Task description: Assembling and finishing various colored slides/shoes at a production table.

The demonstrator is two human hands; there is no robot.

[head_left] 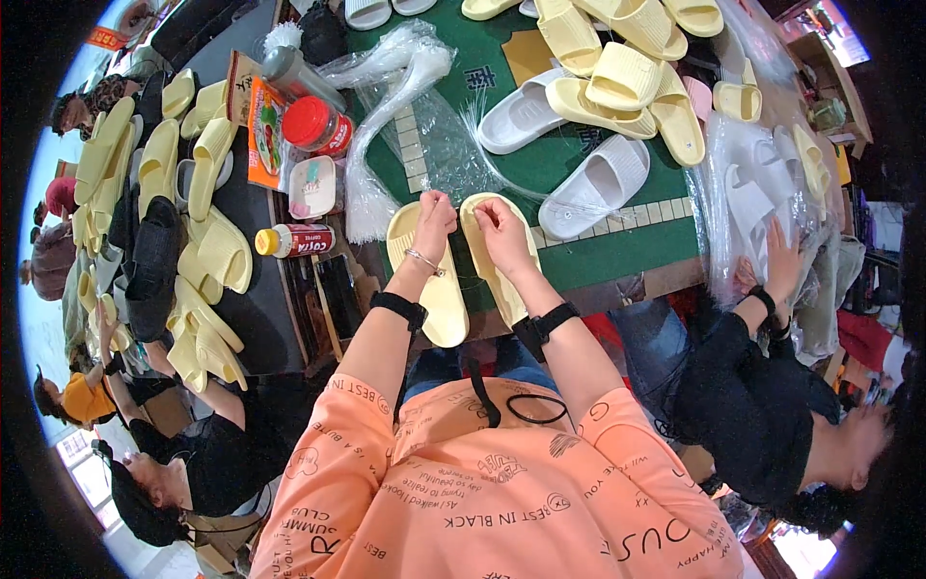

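Pale-yellow slippers (445, 301), 2, beneath left fingers (441, 202) and right fingers (487, 218), curled tightly, grip contents unclear.

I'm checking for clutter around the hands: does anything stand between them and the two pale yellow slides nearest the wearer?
Nothing visible does: the left hand is over the left slide, the right hand over the right slide. The clear plastic lies beyond and beside them, not between.

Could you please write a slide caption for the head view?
Left hand and right hand over two yellow slippers, with white slippers and clear plastic on the green table.
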